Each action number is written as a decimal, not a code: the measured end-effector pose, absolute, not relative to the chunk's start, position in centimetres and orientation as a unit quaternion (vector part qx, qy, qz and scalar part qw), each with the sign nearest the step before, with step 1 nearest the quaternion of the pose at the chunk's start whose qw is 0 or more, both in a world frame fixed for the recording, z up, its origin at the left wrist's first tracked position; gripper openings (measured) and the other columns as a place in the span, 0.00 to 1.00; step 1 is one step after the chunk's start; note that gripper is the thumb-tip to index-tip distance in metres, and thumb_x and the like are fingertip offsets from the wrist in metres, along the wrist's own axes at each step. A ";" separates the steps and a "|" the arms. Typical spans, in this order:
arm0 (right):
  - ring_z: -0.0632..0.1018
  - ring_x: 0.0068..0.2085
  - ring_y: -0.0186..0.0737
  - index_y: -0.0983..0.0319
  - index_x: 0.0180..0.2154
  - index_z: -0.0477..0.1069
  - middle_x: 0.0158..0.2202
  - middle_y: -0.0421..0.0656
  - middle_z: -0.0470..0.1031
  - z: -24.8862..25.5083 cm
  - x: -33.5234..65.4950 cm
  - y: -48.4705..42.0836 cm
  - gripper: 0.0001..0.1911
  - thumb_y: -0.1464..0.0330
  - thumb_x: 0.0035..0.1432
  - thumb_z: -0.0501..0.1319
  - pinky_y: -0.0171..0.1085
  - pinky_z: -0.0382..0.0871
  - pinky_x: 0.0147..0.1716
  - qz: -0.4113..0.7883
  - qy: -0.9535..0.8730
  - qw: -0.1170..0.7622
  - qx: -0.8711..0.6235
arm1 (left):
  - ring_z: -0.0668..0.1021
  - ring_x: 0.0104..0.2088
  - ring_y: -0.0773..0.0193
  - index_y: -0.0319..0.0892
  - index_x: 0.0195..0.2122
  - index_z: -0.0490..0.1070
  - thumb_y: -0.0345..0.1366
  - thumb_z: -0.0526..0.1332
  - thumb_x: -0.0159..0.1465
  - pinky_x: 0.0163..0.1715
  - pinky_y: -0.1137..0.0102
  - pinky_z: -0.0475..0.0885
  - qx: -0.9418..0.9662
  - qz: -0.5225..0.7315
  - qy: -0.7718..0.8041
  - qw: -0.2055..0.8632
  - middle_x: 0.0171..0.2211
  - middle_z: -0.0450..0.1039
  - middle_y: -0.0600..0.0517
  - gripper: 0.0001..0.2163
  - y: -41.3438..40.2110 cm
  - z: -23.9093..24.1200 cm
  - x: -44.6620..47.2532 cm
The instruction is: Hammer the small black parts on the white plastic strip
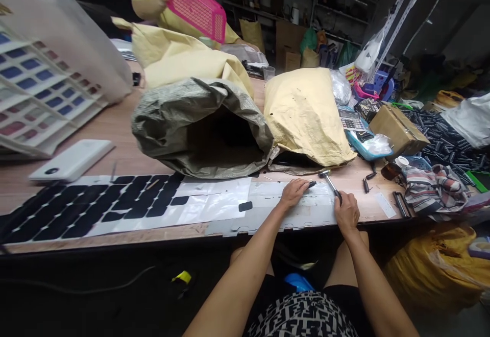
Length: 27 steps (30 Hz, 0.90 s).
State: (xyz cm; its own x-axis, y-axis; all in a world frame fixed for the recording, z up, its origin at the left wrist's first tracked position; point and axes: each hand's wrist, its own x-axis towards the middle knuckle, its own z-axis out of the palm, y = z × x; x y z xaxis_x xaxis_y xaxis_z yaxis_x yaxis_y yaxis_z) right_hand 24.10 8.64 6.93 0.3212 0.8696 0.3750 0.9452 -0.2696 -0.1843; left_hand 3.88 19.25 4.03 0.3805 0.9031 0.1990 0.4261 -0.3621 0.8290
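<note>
hammer (pixel 329 183) at near table (pixel 122 158) edge, over pale sheet (pixel 268 209). right hand (pixel 347 213) closed round dark grip. looks small, stiff, head-heavy; best held low on handle. long axis runs away and left from hand, metal head at far end, toward sack (pixel 199 122). left hand (pixel 293 193) narrow, fingertips pinching black piece (pixel 312 184), just beside head. piece looks tiny, light, easy to slip.

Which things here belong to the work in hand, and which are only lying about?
In use: left hand, small black piece it holds, right hand, hammer, grey sheet under them.
Lying about: calculator, grey sack, white power bank, cardboard box.
</note>
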 end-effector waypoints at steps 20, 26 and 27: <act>0.66 0.40 0.44 0.62 0.50 0.71 0.40 0.48 0.69 6.5 23.2 8.6 0.16 0.66 0.65 0.51 0.39 0.57 0.36 -0.153 -0.597 0.138 -0.775 | 0.75 0.43 0.60 0.44 0.50 0.75 0.41 0.52 0.70 0.48 0.66 0.71 0.753 0.415 0.313 0.403 0.40 0.73 0.46 0.15 7.2 5.0 3.3; 0.66 0.40 0.44 0.62 0.51 0.70 0.41 0.48 0.69 6.4 23.2 8.5 0.17 0.66 0.66 0.51 0.39 0.57 0.36 -0.151 -0.598 0.135 -0.775 | 0.76 0.39 0.62 0.46 0.49 0.76 0.42 0.53 0.70 0.42 0.67 0.73 0.751 0.287 0.317 0.503 0.38 0.72 0.47 0.15 -1.8 -2.4 3.4; 0.66 0.40 0.44 0.62 0.51 0.70 0.41 0.48 0.69 6.3 23.2 8.5 0.17 0.66 0.66 0.51 0.39 0.56 0.36 -0.153 -0.599 0.135 -0.774 | 0.77 0.39 0.61 0.47 0.47 0.77 0.42 0.53 0.69 0.42 0.66 0.73 0.736 0.273 0.353 0.509 0.38 0.72 0.47 0.15 -2.0 -3.6 3.5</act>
